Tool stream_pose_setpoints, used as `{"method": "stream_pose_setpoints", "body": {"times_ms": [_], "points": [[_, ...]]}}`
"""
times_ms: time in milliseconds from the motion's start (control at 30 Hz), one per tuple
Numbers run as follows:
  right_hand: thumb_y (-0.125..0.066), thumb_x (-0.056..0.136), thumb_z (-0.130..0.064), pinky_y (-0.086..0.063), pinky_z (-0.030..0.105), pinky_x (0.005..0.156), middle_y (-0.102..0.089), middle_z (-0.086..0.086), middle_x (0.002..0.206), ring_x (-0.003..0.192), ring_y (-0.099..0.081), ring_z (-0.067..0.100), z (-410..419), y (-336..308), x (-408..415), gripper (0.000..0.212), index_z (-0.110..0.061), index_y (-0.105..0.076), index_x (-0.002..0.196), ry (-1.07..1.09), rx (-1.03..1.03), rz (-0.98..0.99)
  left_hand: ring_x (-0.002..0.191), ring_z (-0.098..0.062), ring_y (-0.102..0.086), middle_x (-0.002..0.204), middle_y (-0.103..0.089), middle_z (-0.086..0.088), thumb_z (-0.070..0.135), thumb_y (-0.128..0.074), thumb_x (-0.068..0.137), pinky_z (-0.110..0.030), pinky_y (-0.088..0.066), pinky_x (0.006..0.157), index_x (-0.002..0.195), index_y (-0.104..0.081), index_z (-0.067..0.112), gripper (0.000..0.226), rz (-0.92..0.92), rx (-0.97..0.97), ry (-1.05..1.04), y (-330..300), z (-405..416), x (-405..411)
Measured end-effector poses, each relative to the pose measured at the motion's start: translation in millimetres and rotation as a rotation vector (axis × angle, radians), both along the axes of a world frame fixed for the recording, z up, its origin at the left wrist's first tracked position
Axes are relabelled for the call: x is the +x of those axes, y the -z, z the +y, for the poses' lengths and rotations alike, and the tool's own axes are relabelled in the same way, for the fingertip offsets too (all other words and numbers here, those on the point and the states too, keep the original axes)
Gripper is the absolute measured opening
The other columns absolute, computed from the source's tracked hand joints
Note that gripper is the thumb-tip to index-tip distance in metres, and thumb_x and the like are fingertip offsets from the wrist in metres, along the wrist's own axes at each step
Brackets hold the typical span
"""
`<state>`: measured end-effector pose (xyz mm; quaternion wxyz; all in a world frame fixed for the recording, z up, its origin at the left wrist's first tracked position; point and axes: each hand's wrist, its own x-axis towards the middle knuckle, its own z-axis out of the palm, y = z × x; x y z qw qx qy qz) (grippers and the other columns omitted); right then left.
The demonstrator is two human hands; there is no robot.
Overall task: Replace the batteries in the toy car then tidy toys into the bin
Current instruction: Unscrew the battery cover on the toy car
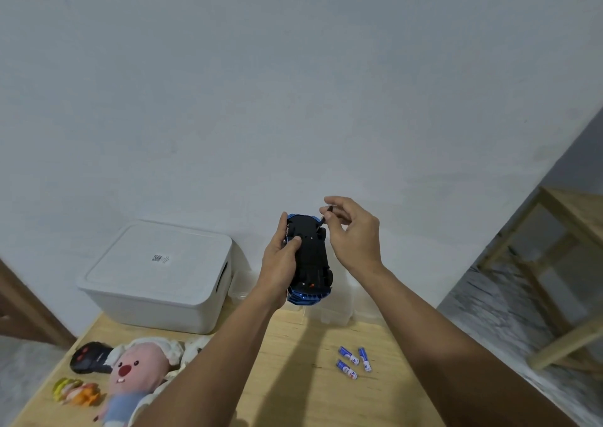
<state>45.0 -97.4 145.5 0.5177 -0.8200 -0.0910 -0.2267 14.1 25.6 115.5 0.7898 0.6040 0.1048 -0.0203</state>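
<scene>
A blue toy car (311,260) is held up in the air above the wooden table (293,377), its black underside facing me. My left hand (280,257) grips its left side, thumb on the underside. My right hand (354,230) pinches a small dark screwdriver (326,213) whose tip is at the car's far right corner. Three blue and white batteries (354,359) lie loose on the table at the right. A white lidded bin (156,276) stands at the back left.
A pink plush toy (137,374), a black remote control (89,356) and a small yellow and orange toy (76,392) lie at the front left. A clear plastic box (329,312) sits behind the car. A wooden stool (561,263) stands at the right.
</scene>
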Motion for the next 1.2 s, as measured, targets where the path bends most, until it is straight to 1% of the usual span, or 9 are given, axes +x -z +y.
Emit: {"method": "stream_pose_setpoints", "body": {"times_ms": [233, 500, 567, 667, 833, 967, 1033, 1133, 1200], "points": [[-0.077, 0.079, -0.011, -0.053, 0.021, 0.078, -0.072, -0.004, 0.088, 0.081, -0.068, 0.006, 6.2, 1.8, 5.9, 0.016, -0.016, -0.076, 0.095, 0.022, 0.121, 0.031, 0.102, -0.021, -0.067, 0.114, -0.064, 0.01, 0.016, -0.046, 0.099, -0.042, -0.055, 0.091, 0.145, -0.034, 0.046, 0.056, 0.007, -0.018, 0.018, 4.1, 2.5, 3.4], [-0.068, 0.087, -0.009, -0.054, 0.02, 0.087, -0.075, -0.004, 0.096, 0.089, -0.069, 0.004, 6.8, 3.2, 8.2, 0.019, -0.012, -0.075, 0.104, 0.043, 0.057, 0.057, 0.099, -0.019, -0.067, 0.111, -0.064, 0.011, 0.015, -0.046, 0.099, -0.035, -0.057, 0.083, 0.146, -0.034, 0.044, 0.056, 0.014, -0.018, 0.018, 8.7, 3.5, 8.6], [-0.072, 0.084, -0.012, -0.054, 0.021, 0.084, -0.075, -0.004, 0.095, 0.087, -0.07, 0.005, 6.8, 4.5, 8.5, 0.017, -0.012, -0.076, 0.101, 0.047, 0.082, 0.057, 0.098, -0.018, -0.067, 0.111, -0.064, 0.012, 0.015, -0.046, 0.099, -0.033, -0.057, 0.081, 0.146, -0.034, 0.045, 0.056, 0.02, -0.017, 0.021, 10.2, 3.6, 9.3], [-0.077, 0.079, -0.011, -0.054, 0.018, 0.076, -0.073, -0.004, 0.088, 0.081, -0.069, 0.006, 5.7, 4.4, 10.0, 0.016, -0.014, -0.077, 0.095, 0.039, 0.141, 0.084, 0.1, -0.02, -0.067, 0.112, -0.064, 0.01, 0.016, -0.046, 0.099, -0.038, -0.057, 0.086, 0.145, -0.034, 0.046, 0.057, 0.031, -0.024, 0.029, 11.7, 3.1, 10.0], [-0.067, 0.085, -0.005, -0.049, 0.007, 0.076, -0.073, -0.002, 0.091, 0.077, -0.065, -0.007, 4.7, 3.7, 12.6, 0.019, -0.011, -0.075, 0.102, 0.032, 0.076, 0.1, 0.096, -0.018, -0.067, 0.112, -0.065, 0.008, 0.016, -0.047, 0.098, -0.036, -0.057, 0.085, 0.145, -0.035, 0.046, 0.057, 0.03, -0.018, 0.016, 12.5, 3.5, 11.0], [-0.066, 0.087, -0.005, -0.052, 0.015, 0.083, -0.074, -0.003, 0.096, 0.087, -0.068, 0.002, 6.7, 5.1, 11.4, 0.02, -0.012, -0.075, 0.103, 0.026, 0.088, 0.09, 0.093, -0.015, -0.067, 0.111, -0.064, 0.009, 0.016, -0.046, 0.098, -0.03, -0.056, 0.075, 0.145, -0.034, 0.046, 0.057, 0.031, -0.017, 0.017, 12.0, 3.9, 11.0], [-0.072, 0.083, -0.01, -0.053, 0.019, 0.081, -0.073, -0.006, 0.094, 0.084, -0.068, 0.005, 8.2, 5.4, 10.7, 0.017, -0.016, -0.076, 0.098, 0.028, 0.13, 0.084, 0.092, -0.014, -0.067, 0.11, -0.064, 0.009, 0.016, -0.046, 0.098, -0.027, -0.055, 0.071, 0.145, -0.034, 0.046, 0.057, 0.031, -0.022, 0.017, 11.8, 4.2, 10.4], [-0.075, 0.081, -0.009, -0.052, 0.014, 0.075, -0.071, -0.004, 0.089, 0.079, -0.067, 0.002, 8.4, 4.9, 11.8, 0.015, -0.015, -0.076, 0.095, 0.032, 0.154, 0.093, 0.093, -0.016, -0.066, 0.112, -0.064, 0.007, 0.016, -0.046, 0.098, -0.029, -0.055, 0.073, 0.145, -0.034, 0.046, 0.057, 0.031, -0.022, 0.022, 11.4, 4.2, 9.3], [-0.07, 0.084, -0.006, -0.052, 0.014, 0.077, -0.072, -0.005, 0.088, 0.08, -0.067, 0.001, 7.8, 4.3, 12.9, 0.018, -0.015, -0.075, 0.099, 0.033, 0.129, 0.097, 0.094, -0.017, -0.066, 0.112, -0.064, 0.006, 0.016, -0.046, 0.099, -0.029, -0.056, 0.073, 0.146, -0.034, 0.046, 0.057, 0.03, -0.025, 0.024, 11.6, 4.1, 9.0]]}}
